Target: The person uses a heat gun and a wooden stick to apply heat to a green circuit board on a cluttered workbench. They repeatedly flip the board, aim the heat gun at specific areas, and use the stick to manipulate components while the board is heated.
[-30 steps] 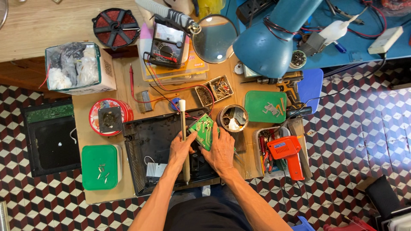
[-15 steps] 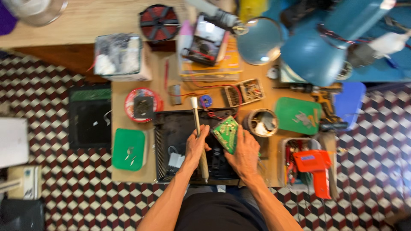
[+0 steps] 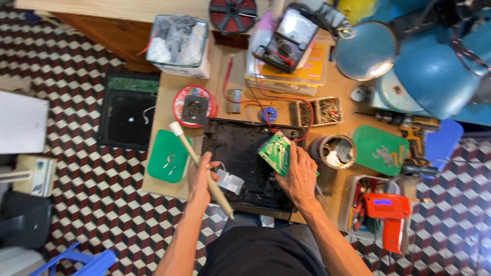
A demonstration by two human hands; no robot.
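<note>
**Two hands over an open black casing on a crowded bench**

At the far left, a white object (image 3: 23, 122) is cut off by the frame edge; what it is cannot be told. A black panel (image 3: 128, 112) lies on the tiled floor beside the wooden table (image 3: 163, 97). On the table, a green tray (image 3: 166, 156) holds small parts, too small to make out.

The left hand (image 3: 202, 179) is closed around a pale brush (image 3: 199, 166), which lies diagonally across the tray edge; its bristle end is partly hidden by the fingers. The black casing (image 3: 238, 153) sits between both hands.

The right hand (image 3: 299, 176) grips a green circuit board (image 3: 276, 153) tilted over the casing, covering its lower part. Further right stand a round tin (image 3: 337, 151), a green lid (image 3: 381, 148) and an orange drill (image 3: 388, 220) in a box.
</note>
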